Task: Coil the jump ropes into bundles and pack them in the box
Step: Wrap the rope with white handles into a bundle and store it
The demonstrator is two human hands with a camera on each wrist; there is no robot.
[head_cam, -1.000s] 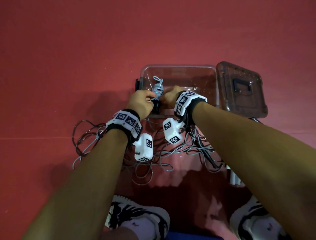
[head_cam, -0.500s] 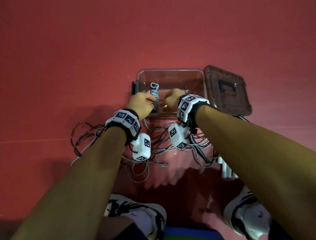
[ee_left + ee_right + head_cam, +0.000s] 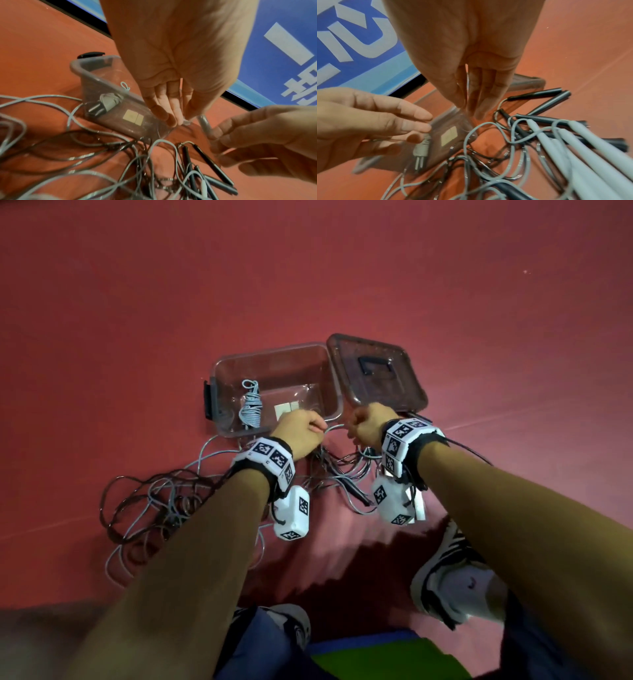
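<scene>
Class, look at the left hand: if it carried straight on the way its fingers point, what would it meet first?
Probably the near rim of the clear box. The left hand points forward at it, fingertips just short; depth is hard to judge.

A plain red floor (image 3: 137,302) fills most of the head view. Two black-and-white sneakers (image 3: 452,573) stand at the bottom. In the wrist views, a blue banner with white lettering (image 3: 283,40) crosses the upper corners.
</scene>
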